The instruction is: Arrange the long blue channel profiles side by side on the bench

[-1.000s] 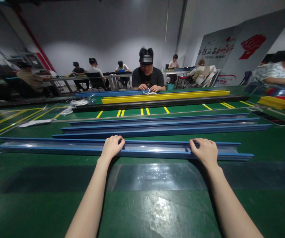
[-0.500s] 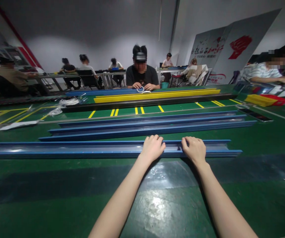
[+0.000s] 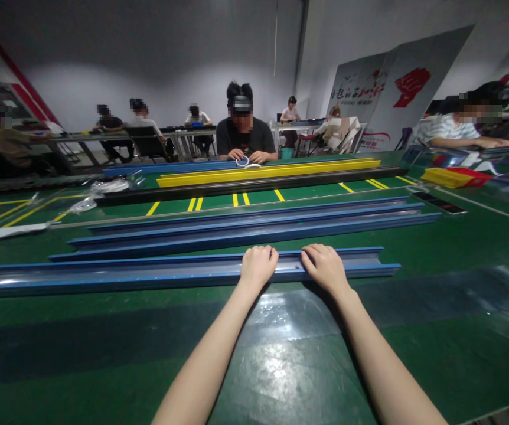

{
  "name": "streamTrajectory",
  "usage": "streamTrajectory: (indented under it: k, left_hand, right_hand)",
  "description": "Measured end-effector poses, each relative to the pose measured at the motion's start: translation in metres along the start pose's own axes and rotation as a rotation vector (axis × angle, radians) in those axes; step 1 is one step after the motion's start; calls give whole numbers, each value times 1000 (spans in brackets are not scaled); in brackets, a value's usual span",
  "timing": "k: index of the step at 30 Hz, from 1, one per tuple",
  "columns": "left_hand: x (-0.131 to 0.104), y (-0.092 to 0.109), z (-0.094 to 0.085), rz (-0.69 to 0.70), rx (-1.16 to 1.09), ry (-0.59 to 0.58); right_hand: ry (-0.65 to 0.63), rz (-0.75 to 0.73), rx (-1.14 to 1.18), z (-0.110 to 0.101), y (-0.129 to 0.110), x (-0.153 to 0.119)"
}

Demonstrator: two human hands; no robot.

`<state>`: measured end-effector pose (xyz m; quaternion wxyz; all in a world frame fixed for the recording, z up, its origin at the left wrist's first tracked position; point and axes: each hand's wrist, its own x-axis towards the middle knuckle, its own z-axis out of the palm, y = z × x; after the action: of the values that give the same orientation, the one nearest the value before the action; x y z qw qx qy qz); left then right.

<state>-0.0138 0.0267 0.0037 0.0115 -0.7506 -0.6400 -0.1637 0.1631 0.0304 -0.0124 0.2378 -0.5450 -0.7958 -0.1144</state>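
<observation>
A long blue channel strip (image 3: 148, 270) with raised edges lies across the green table in front of me, running out of view at the left. My left hand (image 3: 258, 265) rests over it, fingers curled across the far edge. Close by on the right, my right hand (image 3: 324, 265) is bent over the same strip near its right end, and its fingertips are partly hidden. Between the two hands a short bare stretch of the strip shows. Nearer to me, a flat sheet of clear film (image 3: 276, 316) lies under my forearms.
Beyond my hands lie more blue channels (image 3: 254, 227), then a black one (image 3: 254, 186) and a yellow one (image 3: 272, 172). A co-worker (image 3: 245, 136) sits opposite, holding a white ring. Yellow and red trays (image 3: 447, 177) stand at the right; crumpled clear plastic (image 3: 110, 186) lies left.
The view has turned slightly right, so the scene sits further left. Both hands stay on the blue channel strip, whose right end has shifted a little left relative to the channels behind.
</observation>
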Motion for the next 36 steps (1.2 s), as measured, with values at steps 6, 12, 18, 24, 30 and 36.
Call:
streamTrajectory:
  k: [6, 12, 18, 24, 30, 36]
  left_hand:
    - [1, -24, -10, -163, -13, -22]
    - [0, -54, -19, -279, -19, -24]
    - [-5, -78, -26, -363, -14, -19]
    - [-8, -83, -27, -316, 29, -23]
    - [-6, -77, -25, -186, 119, 14]
    - [-4, -56, -18, -79, 107, 21]
  right_hand:
    - [-6, -19, 24, 2, 12, -3]
    - [-27, -33, 65, 2, 24, -7]
    - [-46, -34, 0, 2, 33, -10]
    - [-56, -28, -65, 4, 30, -11]
    - [-44, -57, -148, 9, 19, -8]
    - [-51, -53, -151, 14, 3, -4]
